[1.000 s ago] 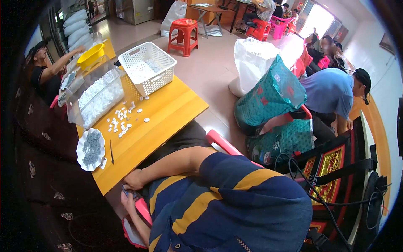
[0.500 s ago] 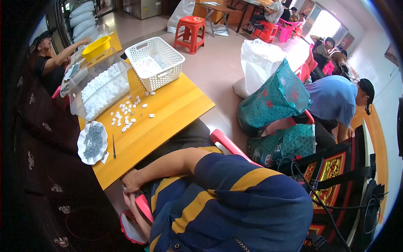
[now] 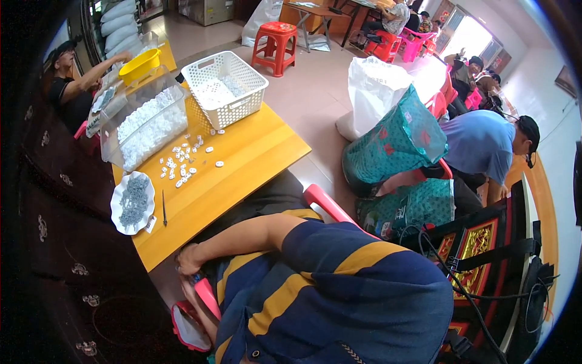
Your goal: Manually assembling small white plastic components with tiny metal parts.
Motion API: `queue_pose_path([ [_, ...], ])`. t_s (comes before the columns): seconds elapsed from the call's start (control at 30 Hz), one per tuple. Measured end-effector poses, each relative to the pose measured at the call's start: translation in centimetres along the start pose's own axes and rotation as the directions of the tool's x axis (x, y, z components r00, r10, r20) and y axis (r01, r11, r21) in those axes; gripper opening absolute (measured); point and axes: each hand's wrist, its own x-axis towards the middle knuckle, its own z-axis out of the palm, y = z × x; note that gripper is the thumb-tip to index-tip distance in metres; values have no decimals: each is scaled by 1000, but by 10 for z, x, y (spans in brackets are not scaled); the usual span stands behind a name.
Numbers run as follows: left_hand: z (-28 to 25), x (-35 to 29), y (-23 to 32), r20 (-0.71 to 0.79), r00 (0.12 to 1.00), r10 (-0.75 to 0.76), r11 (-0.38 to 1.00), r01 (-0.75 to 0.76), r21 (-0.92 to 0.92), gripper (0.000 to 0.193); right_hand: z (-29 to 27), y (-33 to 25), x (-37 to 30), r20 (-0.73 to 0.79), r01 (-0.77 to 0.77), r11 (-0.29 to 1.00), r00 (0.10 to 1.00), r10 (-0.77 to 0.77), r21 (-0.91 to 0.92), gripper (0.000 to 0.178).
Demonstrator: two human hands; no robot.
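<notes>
My right hand [image 3: 190,259] is down beyond the near edge of the table [image 3: 254,161], beside a pink chair arm [image 3: 210,298]. Its fingers look curled, but what they hold is hidden. Just below it is my left hand [image 3: 186,284], mostly covered, its fingers not readable. A small dark bluish spot shows between the two hands, too small to name. On the table lie several small white oval plastic pieces [image 3: 182,168], a thin dark pointed tool [image 3: 164,209] and a scalloped white plate [image 3: 116,212] heaped with small grey parts [image 3: 134,200].
A clear bin [image 3: 109,148] of white pieces, a white perforated basket [image 3: 245,108] and a yellow basin [image 3: 142,60] stand farther back. A person [image 3: 70,88] sits across; another bends by green bags [image 3: 388,145] at right. A red stool [image 3: 276,45] stands beyond; cables [image 3: 445,267] hang nearby.
My hands have shifted slightly against each other, and a dark bluish spot now shows between them. The things on the table stay as they were.
</notes>
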Motion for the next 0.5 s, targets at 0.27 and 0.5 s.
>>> queue_pose_path([
  [0.27, 9, -4, -15, -137, 990, 11, 1000, -14, -24, 39, 0, -1, 3, -34, -7, 999, 999, 8, 45, 57],
  [0.5, 5, 7, -31, -252, 955, 159, 979, -186, -88, 34, 3, 5, 13, -23, -4, 986, 1000, 8, 167, 54],
])
